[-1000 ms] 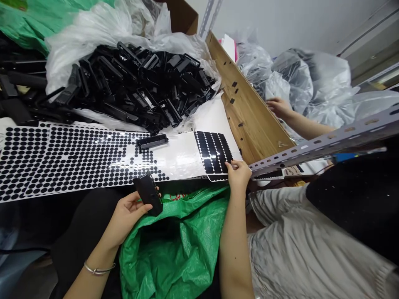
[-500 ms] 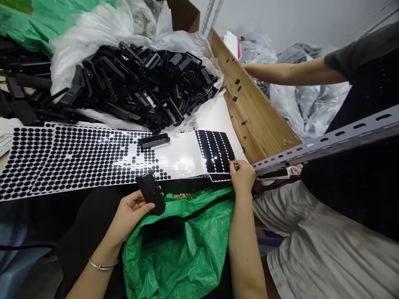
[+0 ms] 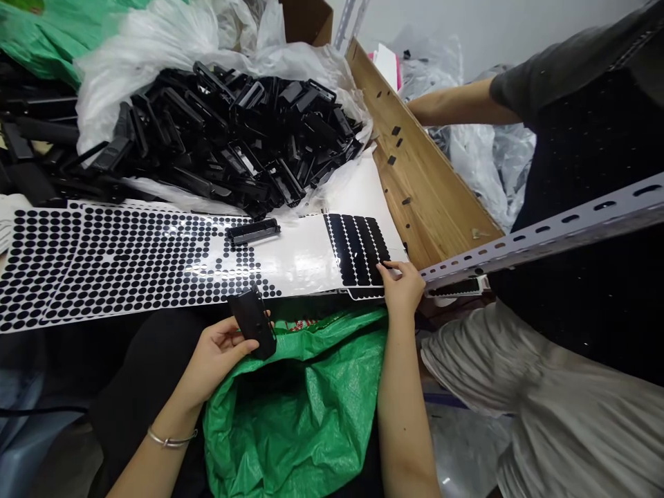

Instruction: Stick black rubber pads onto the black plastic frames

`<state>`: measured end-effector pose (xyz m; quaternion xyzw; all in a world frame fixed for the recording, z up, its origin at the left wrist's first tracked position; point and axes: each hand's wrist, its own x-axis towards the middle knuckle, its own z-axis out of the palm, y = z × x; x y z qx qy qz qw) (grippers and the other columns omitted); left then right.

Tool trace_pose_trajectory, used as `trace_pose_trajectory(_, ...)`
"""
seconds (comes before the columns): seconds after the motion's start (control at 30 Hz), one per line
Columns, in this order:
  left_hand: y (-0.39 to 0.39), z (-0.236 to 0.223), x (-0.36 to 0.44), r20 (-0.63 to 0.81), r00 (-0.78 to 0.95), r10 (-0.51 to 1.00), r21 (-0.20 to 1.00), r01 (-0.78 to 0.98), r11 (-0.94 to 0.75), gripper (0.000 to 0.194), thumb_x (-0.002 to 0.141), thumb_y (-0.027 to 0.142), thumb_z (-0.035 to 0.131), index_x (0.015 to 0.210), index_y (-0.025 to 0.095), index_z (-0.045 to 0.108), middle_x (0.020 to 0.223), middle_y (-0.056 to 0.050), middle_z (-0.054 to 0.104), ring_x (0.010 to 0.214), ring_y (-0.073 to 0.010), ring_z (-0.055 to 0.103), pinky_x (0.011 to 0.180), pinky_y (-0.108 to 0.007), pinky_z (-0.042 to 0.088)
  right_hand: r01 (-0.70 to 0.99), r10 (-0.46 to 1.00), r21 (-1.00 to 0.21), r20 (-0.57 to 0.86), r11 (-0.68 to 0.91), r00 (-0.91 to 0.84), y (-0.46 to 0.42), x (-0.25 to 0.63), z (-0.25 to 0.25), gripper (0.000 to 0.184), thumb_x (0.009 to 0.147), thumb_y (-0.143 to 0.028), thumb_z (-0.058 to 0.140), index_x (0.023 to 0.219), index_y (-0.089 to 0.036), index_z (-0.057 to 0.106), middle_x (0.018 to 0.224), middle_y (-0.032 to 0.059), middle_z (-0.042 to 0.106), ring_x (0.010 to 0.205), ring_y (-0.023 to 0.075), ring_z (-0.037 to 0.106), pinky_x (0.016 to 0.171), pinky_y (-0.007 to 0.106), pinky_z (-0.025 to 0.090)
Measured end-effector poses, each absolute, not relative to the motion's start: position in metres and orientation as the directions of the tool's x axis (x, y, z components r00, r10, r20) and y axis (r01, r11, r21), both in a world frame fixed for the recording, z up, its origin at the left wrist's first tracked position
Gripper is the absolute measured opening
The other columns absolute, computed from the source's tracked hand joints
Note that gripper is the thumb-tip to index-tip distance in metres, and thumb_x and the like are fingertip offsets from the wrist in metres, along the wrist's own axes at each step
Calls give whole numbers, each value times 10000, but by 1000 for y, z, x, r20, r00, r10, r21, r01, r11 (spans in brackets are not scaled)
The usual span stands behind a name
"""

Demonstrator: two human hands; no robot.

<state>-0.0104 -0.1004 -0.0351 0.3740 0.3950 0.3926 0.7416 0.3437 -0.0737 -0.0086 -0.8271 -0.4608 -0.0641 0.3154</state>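
My left hand (image 3: 220,356) grips a black plastic housing (image 3: 252,321), tilted, just above the rim of an open green woven bag (image 3: 332,387). At the right end of the work surface, my right hand (image 3: 402,283) pinches thumb and index finger at the edge of a black sticker (image 3: 382,249) on a sheet with scalloped black columns. Whether that sticker is lifted off its backing is too small to tell. White sheets of round black stickers (image 3: 140,256) stretch to the left. Another black housing (image 3: 253,231) lies on top of them.
Behind the sheets, a large heap of black plastic parts (image 3: 181,124) spills from a clear plastic bag (image 3: 129,55). A wooden board (image 3: 420,166) and a perforated metal rail (image 3: 544,228) border the right side. Beyond the rail stands another person (image 3: 581,152), one arm reaching leftward.
The right hand's fingertips have shifted slightly left along the sticker sheet. My left hand holds the housing as before. The other person has moved closer, leftward in view.
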Motion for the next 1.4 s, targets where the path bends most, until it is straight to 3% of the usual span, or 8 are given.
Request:
trace_pose_trajectory(0.27, -98, -31, -8, -262, 375, 889, 871, -306, 385, 295, 671, 277, 817, 925, 153, 732, 1019, -112, 762, 926, -250, 725, 827, -314, 589, 821, 740, -374, 373, -432, 559, -74, 342, -7, 288, 833, -402, 607, 701, -164, 699, 825, 65, 666, 574, 153, 497, 588, 293, 327)
trace_pose_trajectory(0.7, -98, -31, -8, -266, 373, 889, 862, -321, 392, 305, 658, 271, 825, 928, 157, 742, 1030, -114, 759, 907, -245, 729, 816, -309, 592, 821, 712, -265, 410, -505, 570, -74, 330, -12, 203, 837, -271, 542, 752, -165, 692, 894, 95, 691, 614, 160, 502, 551, 286, 224)
trace_pose_trajectory(0.93, -98, -31, -9, -277, 366, 889, 863, -312, 398, 346, 651, 281, 828, 955, 145, 736, 1043, -132, 753, 919, -264, 725, 839, -348, 589, 816, 693, -279, 430, -507, 578, -76, 334, -14, 179, 825, -251, 558, 800, -156, 707, 862, 109, 703, 690, 205, 566, 597, 289, 335)
trace_pose_trajectory(1.03, -98, -31, -8, -283, 367, 886, 865, -302, 401, 333, 644, 288, 830, 926, 138, 737, 1048, -138, 750, 919, -270, 725, 830, -347, 592, 826, 688, -362, 460, -432, 562, -77, 339, -16, 212, 805, -331, 620, 841, -153, 730, 883, 110, 715, 727, 218, 595, 661, 311, 407)
trace_pose_trajectory(1.17, -98, -31, -8, -283, 370, 885, 865, -299, 402, 355, 657, 289, 822, 968, 143, 729, 1065, -135, 746, 933, -273, 722, 842, -363, 591, 798, 676, -481, 454, -363, 581, -76, 344, -18, 253, 768, -368, 673, 847, -143, 754, 856, 98, 718, 612, 185, 571, 666, 329, 437)
trace_pose_trajectory(1.4, -98, -31, -9, -275, 364, 890, 869, -301, 392, 312, 664, 283, 818, 934, 155, 728, 1047, -120, 754, 930, -252, 725, 841, -327, 588, 802, 712, -422, 392, -423, 582, -75, 348, -13, 216, 798, -341, 645, 790, -155, 754, 826, 73, 706, 534, 149, 523, 591, 302, 403)
